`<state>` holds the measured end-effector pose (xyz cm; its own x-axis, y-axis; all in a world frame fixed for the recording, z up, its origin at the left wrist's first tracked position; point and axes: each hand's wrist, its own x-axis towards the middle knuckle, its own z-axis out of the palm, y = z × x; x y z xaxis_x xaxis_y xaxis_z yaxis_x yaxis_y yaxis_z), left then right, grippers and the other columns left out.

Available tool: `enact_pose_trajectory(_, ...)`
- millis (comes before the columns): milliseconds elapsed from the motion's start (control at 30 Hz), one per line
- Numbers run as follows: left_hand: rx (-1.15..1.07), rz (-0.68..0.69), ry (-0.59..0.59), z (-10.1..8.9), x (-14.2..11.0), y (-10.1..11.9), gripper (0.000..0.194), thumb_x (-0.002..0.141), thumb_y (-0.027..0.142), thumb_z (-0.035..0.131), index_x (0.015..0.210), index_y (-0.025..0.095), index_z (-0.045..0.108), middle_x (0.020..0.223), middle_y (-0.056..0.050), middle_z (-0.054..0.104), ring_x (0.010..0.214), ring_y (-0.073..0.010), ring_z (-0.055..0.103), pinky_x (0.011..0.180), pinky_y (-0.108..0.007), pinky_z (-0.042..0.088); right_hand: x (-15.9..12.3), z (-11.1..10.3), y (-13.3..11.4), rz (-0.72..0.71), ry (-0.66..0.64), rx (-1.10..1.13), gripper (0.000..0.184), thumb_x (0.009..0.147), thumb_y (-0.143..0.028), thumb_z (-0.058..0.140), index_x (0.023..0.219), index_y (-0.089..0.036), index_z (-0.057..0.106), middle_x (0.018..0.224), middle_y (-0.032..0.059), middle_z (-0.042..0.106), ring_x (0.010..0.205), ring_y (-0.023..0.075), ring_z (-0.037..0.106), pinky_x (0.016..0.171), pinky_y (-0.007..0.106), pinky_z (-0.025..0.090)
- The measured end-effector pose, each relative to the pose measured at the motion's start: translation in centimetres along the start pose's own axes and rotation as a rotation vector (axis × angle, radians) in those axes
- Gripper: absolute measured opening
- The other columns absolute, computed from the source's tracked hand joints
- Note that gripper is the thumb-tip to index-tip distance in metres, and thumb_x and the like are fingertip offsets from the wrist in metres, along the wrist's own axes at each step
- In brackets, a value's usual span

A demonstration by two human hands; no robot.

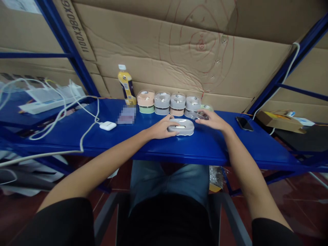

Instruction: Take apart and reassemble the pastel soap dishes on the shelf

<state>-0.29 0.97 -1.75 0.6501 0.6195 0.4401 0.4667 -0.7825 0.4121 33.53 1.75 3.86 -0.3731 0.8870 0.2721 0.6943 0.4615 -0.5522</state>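
Observation:
In the head view a grey oval container (188,128) with a pale strip in its top lies on the blue table. My left hand (164,127) grips its left end, fingers behind and thumb in front. To the right, my right hand (211,119) is curled around what looks like a clear plastic lid (201,115), partly hidden by the fingers. Behind both hands stand stacked oval containers with clear lids: a peach one (146,98) on a green one (147,109), then several grey ones (162,99). A pale green container (207,107) shows behind my right hand.
A yellow drink bottle (126,85) stands at the back left, near a blurred-out flat item (126,115). A white earbud case (108,126) and cables lie to the left. At right are a phone (244,123) and a cardboard tray (279,122). Cardboard (143,44) walls the back.

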Motion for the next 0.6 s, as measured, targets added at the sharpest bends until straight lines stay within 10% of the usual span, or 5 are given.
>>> enact_pose_trajectory(267, -0.039, -0.034, 0.055, -0.7, 0.3, -0.3, 0.044, 0.099, 0.058, 0.071, 0.124, 0.026, 0.088, 0.141, -0.015, 0.064, 0.143, -0.0415, 0.06, 0.127, -0.062, 0.049, 0.0, -1.5, 2.1, 0.15, -0.091, -0.019, 0.072, 0.084, -0.069, 0.08, 0.14, -0.024, 0.072, 0.101, 0.0081, 0.079, 0.097, 0.034, 0.075, 0.095, 0.052, 0.063)
enact_pose_trajectory(600, 0.035, -0.334, 0.154, -4.3, -1.2, -5.1, 0.041, 0.086, 0.06, 0.075, 0.099, 0.022, 0.083, 0.129, -0.015, 0.066, 0.132, -0.0385, 0.067, 0.128, -0.057, 0.046, 0.3, -1.0, 2.8, 0.142, -0.143, -0.122, 0.089, 0.059, -0.056, 0.102, 0.137, -0.023, 0.077, 0.121, 0.013, 0.081, 0.114, 0.0417, 0.077, 0.104, 0.058, 0.063)
